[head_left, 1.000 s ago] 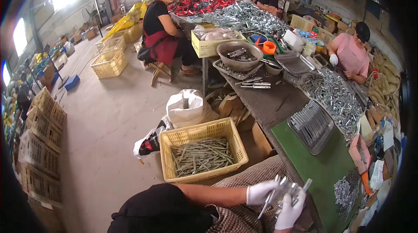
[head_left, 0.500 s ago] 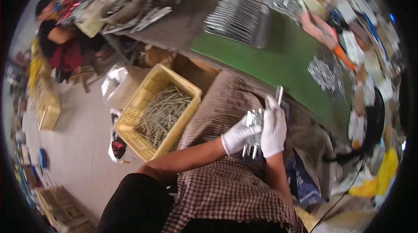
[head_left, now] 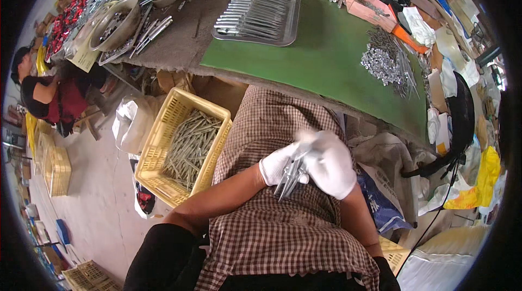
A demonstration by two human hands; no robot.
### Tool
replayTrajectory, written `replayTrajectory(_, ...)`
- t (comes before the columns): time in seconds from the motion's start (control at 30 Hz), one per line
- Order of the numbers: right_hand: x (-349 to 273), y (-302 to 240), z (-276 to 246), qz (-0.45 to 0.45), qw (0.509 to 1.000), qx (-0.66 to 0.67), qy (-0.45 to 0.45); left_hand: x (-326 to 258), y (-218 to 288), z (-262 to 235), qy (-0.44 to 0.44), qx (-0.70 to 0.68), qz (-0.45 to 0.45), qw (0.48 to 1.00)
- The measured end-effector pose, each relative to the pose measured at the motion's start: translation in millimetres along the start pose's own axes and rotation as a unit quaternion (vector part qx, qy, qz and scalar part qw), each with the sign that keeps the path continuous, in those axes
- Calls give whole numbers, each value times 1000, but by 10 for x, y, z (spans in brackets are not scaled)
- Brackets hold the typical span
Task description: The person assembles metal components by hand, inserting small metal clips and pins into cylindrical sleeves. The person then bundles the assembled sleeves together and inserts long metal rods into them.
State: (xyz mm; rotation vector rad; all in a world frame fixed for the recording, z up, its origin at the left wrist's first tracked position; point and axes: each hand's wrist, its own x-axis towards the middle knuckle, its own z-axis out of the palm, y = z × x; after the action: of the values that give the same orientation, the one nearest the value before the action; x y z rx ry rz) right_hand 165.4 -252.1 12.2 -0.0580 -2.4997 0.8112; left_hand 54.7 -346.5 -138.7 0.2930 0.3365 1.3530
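My left hand [head_left: 279, 165], in a white glove, is closed round a small bundle of shiny metal rods [head_left: 290, 180] above my lap. The rods' lower ends stick out below my fingers, side by side and tilted. My right hand [head_left: 330, 167], gloved in white too, lies against the upper part of the bundle. Its fingers are smeared by motion, so their grip does not show. A checked brown apron [head_left: 272, 226] covers my lap under both hands.
On the green-topped bench [head_left: 326, 73] stand a metal tray [head_left: 293, 24] of lined-up rods and a heap of small metal parts [head_left: 383, 65]. A yellow crate [head_left: 157, 149] of rods is at my left. A person [head_left: 49, 92] sits far left.
Both hands have moved slightly left with the rods. A rod that stuck up from my right fingers no longer shows. The view has shifted, revealing more of the bench's far side.
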Motion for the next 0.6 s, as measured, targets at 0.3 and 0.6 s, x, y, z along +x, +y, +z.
replayTrajectory(0.3,-407,-87,149,260,957,-64,110,136,217,198,58,-2,35,998)
replayTrajectory(0.6,-517,12,21,223,942,-159,195,175,99,278,25,62,-8,998)
